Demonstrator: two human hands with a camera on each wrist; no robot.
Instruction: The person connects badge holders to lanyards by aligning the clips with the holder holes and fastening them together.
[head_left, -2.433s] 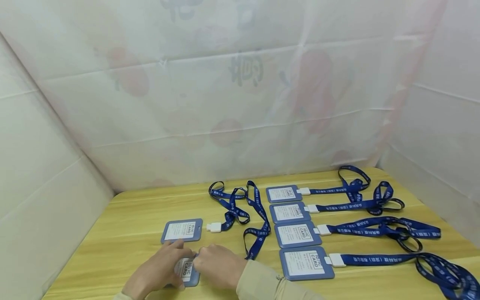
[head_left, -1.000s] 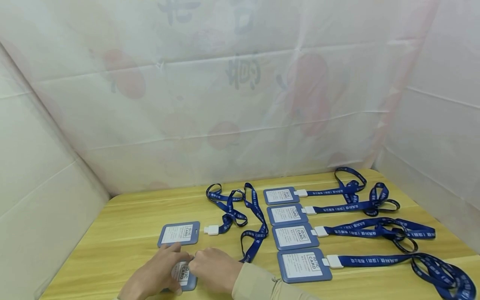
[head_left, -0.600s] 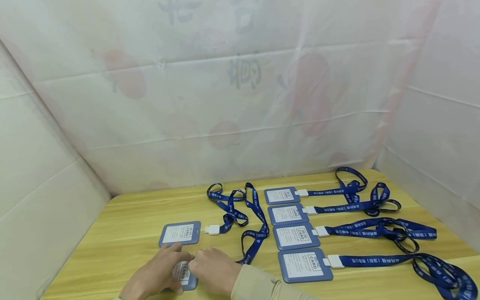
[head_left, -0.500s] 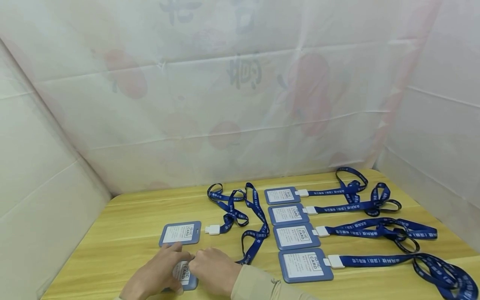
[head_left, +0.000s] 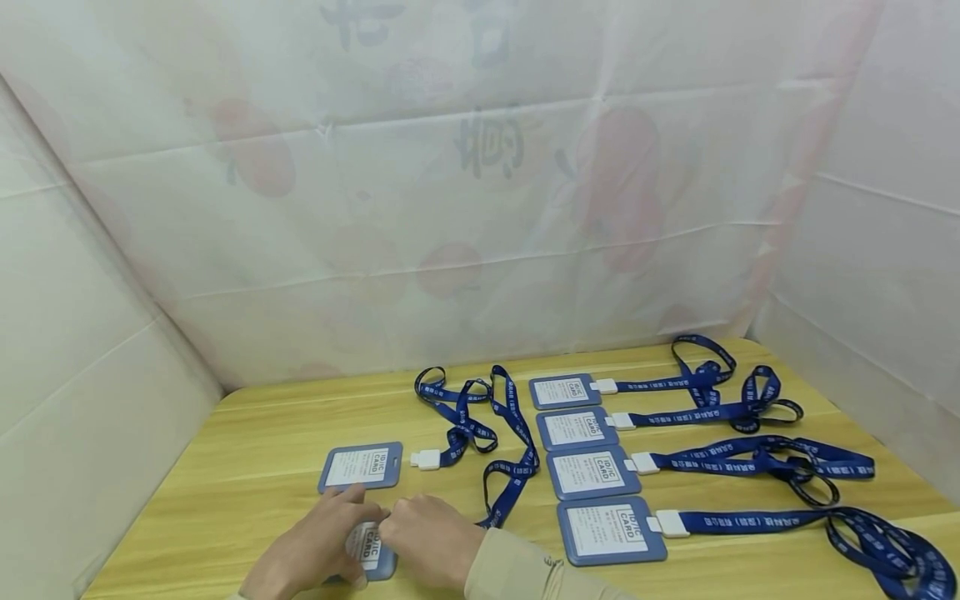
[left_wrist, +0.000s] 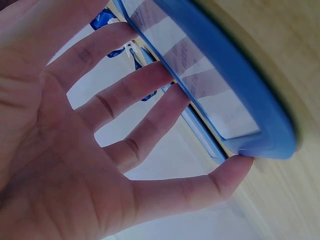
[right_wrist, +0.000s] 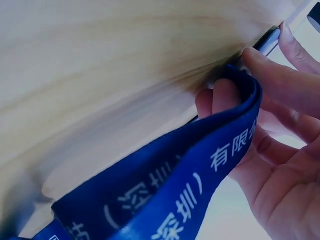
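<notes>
My left hand [head_left: 315, 537] grips a blue ID badge holder [head_left: 369, 546] at the table's front, fingers along its far edge and thumb at the near one. In the left wrist view, several fingertips meet the blue frame [left_wrist: 275, 135] from the side. At the holder's right end, my right hand [head_left: 435, 537] pinches a blue lanyard [right_wrist: 200, 160] with white lettering; the lanyard's end is hidden by the fingers. Just beyond the left hand lies another badge holder [head_left: 360, 467]. A white lanyard clip [head_left: 426, 459] sits to its right, a small gap apart.
On the right, several badge holders lie in a column, including the nearest one [head_left: 607, 529], each joined to a lanyard stretching rightward. A loosely looped lanyard [head_left: 461, 412] lies mid-table. White cloth [head_left: 450, 208] hangs behind the yellow wood-grain table [head_left: 217, 475].
The head view has shifted slightly since the earliest frame. Both hands stay at the same badge holder with hardly any visible movement; the other badges and lanyards lie as before.
</notes>
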